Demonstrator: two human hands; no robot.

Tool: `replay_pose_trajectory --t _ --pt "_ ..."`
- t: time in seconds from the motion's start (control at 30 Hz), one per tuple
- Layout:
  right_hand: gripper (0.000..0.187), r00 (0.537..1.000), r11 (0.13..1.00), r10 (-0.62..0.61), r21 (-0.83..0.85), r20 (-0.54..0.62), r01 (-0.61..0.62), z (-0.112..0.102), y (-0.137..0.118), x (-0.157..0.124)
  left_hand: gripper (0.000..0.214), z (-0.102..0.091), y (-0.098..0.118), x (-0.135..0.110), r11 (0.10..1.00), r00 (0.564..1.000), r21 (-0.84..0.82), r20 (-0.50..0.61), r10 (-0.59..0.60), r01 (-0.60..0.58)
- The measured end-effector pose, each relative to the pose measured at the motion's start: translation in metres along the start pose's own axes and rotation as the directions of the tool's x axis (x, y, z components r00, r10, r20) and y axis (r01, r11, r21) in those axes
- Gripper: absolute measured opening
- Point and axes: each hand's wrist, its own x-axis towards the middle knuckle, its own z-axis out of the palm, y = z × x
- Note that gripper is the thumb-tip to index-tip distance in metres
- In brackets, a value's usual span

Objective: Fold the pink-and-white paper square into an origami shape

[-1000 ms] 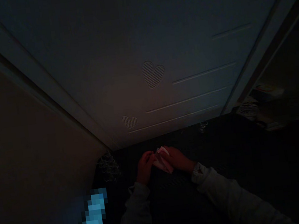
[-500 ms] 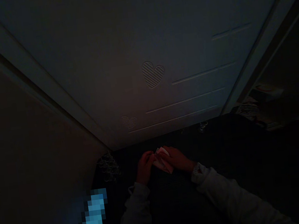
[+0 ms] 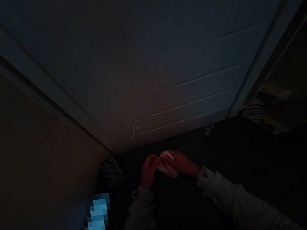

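The scene is very dark. My left hand (image 3: 148, 172) and my right hand (image 3: 183, 163) meet over a dark surface (image 3: 232, 157). Between them sits a small folded piece of pale pink paper (image 3: 167, 165). My right hand's fingers are curled over the paper's right side and grip it. The fingertips of my left hand pinch its left edge. Both arms wear light long sleeves.
A pale panel (image 3: 162, 53) with heart-shaped cut-outs rises right behind the dark surface. A small tangled shiny heap (image 3: 110, 172) lies to the left of my hands. Stacked printed items (image 3: 265, 106) sit at the right. A blurred bright blue patch (image 3: 96, 226) shows at the lower left.
The hands and the paper stay almost still; only slight finger shifts show. The picture has grown a little darker.
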Motion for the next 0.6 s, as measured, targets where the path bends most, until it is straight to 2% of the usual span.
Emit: replay_pose_trajectory --t 0.6 --pt "0.028 1.0 0.999 -0.013 -0.032 0.005 0.014 -0.0011 -0.0004 0.0001 0.028 0.0013 0.0053 -0.0012 1.0 1.0 0.01 -0.003 -0.011 0.011"
